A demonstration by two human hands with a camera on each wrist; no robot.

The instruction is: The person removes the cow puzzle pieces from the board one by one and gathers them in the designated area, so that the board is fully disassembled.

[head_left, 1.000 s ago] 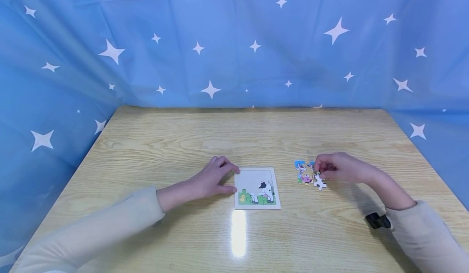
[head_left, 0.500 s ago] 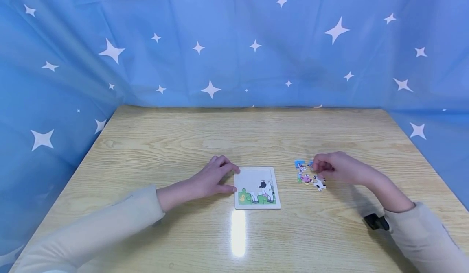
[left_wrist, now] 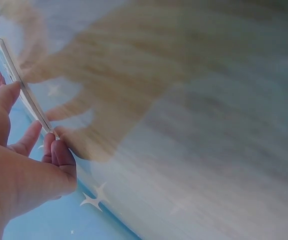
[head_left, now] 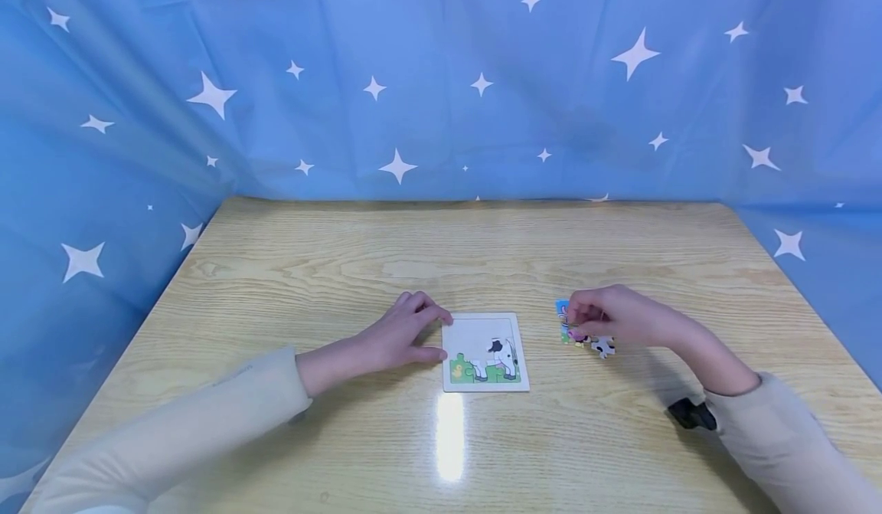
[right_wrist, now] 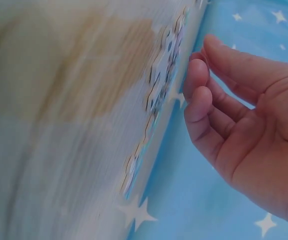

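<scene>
The puzzle board (head_left: 485,351) lies flat on the table, white-rimmed, with cow and duck pieces in its lower part and bare backing above. My left hand (head_left: 406,335) rests at its left edge, thumb and fingers spread along the rim; the left wrist view shows the fingers (left_wrist: 12,95) touching the board's side. My right hand (head_left: 613,315) is over loose jigsaw pieces (head_left: 602,346), fingers loosely bent; nothing shows between the fingertips in the right wrist view. Pieces with blue, pink and black-and-white print peek out, partly hidden by the hand.
A wooden table (head_left: 386,261) carries the board and pieces. A blue curtain (head_left: 441,100) with white stars hangs behind and along both sides. A black strap-like device (head_left: 692,414) sits at the right sleeve.
My right hand has shifted left across the loose pieces, now covering the upper and middle ones while the black-and-white piece shows more. My left hand and the board have stayed put.
</scene>
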